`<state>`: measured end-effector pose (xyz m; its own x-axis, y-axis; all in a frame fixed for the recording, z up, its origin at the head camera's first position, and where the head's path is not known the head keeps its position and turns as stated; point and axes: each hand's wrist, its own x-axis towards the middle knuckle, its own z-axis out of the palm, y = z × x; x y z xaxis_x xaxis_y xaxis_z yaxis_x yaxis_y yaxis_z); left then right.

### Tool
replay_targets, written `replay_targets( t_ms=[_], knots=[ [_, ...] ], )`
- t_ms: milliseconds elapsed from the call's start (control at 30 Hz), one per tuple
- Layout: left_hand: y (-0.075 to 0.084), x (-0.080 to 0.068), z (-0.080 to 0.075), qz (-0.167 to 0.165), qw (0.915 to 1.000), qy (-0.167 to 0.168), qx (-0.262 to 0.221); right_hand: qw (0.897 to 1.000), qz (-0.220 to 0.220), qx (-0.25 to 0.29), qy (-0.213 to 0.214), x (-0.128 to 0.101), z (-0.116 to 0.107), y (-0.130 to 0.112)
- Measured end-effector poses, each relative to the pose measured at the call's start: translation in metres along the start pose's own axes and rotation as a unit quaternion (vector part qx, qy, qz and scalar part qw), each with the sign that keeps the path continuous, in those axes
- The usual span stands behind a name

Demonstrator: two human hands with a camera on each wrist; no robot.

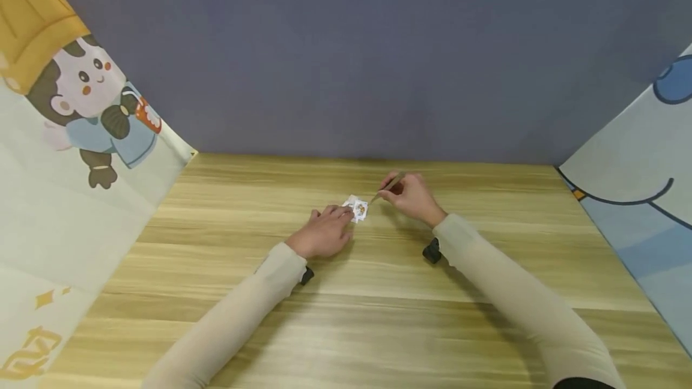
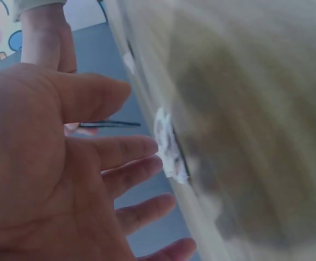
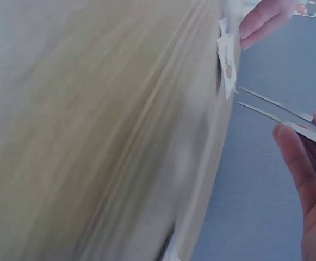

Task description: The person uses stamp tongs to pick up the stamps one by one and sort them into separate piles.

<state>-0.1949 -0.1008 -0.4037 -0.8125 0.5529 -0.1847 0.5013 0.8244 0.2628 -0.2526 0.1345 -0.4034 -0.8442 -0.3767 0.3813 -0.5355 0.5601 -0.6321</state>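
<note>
A small pile of white paper pieces with a coloured print (image 1: 360, 210) lies on the wooden table. The fingertips of my left hand (image 1: 323, 234) reach the pile's left side. In the left wrist view its fingers are loosely extended, the index and middle tips right at the pieces (image 2: 169, 147). My right hand (image 1: 413, 198) pinches metal tweezers (image 1: 392, 182) between thumb and fingers, to the right of the pile. Seen from the right wrist, the two prongs (image 3: 303, 130) stand apart with nothing between them, their tips close to the printed paper (image 3: 228, 65).
The wood-grain table (image 1: 346, 329) stretches out around both hands. A dark grey-blue panel (image 1: 367, 59) rises at its far edge. Printed cartoon sheets flank it, a chef-hatted figure (image 1: 92, 95) on the left. A dark wrist device (image 1: 432, 251) sits at the right sleeve.
</note>
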Motion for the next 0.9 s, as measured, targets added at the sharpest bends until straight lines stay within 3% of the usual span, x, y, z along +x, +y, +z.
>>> replay_targets(
  t_ms=[300,900],
  knots=[
    [-0.001,0.004,0.007,-0.002,0.9996,-0.020,0.018,1.000,0.014,-0.006,-0.021,0.011,0.012,0.004],
    [0.001,0.005,0.006,-0.009,0.9995,-0.012,0.027,1.000,0.008,0.014,-0.017,0.010,0.006,-0.008]
  ],
)
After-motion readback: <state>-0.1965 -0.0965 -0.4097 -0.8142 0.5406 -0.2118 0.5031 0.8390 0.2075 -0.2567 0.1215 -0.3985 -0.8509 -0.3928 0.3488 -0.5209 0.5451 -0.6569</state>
